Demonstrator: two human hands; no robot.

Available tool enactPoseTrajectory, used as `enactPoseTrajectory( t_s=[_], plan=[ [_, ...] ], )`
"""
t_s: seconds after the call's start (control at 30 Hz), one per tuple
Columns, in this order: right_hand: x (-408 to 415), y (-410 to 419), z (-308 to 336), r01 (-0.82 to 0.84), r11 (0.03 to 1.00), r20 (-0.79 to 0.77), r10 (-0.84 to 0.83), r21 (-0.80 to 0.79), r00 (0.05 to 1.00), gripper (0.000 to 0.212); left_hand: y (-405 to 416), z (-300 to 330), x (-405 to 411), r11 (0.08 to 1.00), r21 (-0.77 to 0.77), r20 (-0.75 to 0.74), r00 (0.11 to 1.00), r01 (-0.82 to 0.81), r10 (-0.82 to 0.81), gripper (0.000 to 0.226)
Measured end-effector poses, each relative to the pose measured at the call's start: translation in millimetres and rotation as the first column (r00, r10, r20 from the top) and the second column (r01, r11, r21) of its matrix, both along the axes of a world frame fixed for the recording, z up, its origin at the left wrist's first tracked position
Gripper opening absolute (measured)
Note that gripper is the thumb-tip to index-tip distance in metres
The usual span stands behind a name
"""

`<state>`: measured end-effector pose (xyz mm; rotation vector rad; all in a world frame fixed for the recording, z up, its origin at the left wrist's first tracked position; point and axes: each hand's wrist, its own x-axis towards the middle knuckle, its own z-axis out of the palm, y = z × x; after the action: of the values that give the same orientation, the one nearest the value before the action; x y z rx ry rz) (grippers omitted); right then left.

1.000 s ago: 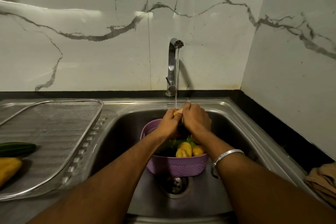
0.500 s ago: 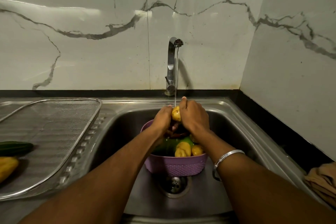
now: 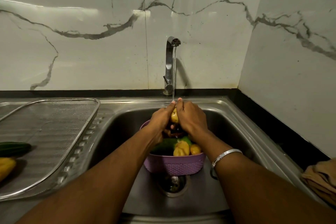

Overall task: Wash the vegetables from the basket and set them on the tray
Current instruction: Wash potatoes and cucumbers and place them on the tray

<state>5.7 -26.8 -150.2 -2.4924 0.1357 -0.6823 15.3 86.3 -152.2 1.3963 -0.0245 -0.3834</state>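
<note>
Left hand [image 3: 161, 119] and right hand [image 3: 190, 120] clasp a small yellow potato [image 3: 174, 116] under running tap water [image 3: 174, 74], above the purple plastic basket [image 3: 174, 164].

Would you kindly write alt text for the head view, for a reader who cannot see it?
Both hands, left hand and right hand, hold a yellow vegetable under the running tap, above a purple basket of vegetables in a steel sink. A mesh tray lies left.
</note>
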Motion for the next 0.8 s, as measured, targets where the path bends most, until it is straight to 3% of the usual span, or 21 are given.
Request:
enactPoseTrajectory(
  t_s=[0.17,0.3,0.43,0.57,0.7,0.8],
  plan=[
    [3,-7,-2,0.013,0.99,-0.114,0.003,0.139,0.993,0.055,13,-1,-7,0.979,0.049,0.073,0.977,0.197,-0.2,0.031],
    [7,-7,-8,-0.079,0.965,-0.149,0.119,0.251,0.982,0.052,20,-2,-10,0.975,0.079,0.002,0.978,0.21,-0.21,0.024],
    [5,-7,-14,-0.156,0.925,-0.124,0.21,0.348,0.97,0.05,18,-1,-13,0.983,0.042,-0.046,0.984,0.176,-0.174,0.034],
    [6,-2,-16,-0.228,0.881,-0.148,0.312,0.415,0.939,0.027,12,-9,0,0.998,0.041,0.014,0.999,0.046,-0.047,0.045],
    [5,-2,-18,-0.214,0.94,-0.061,0.239,0.267,0.969,0.026,-3,-9,-2,0.99,0.142,0.058,0.998,-0.013,0.005,0.061],
    [8,-3,-18,-0.1,0.953,0.016,0.099,0.288,0.995,0.032,-17,-13,0,0.997,0.061,0.113,0.993,-0.043,0.036,0.063]
  ],
)
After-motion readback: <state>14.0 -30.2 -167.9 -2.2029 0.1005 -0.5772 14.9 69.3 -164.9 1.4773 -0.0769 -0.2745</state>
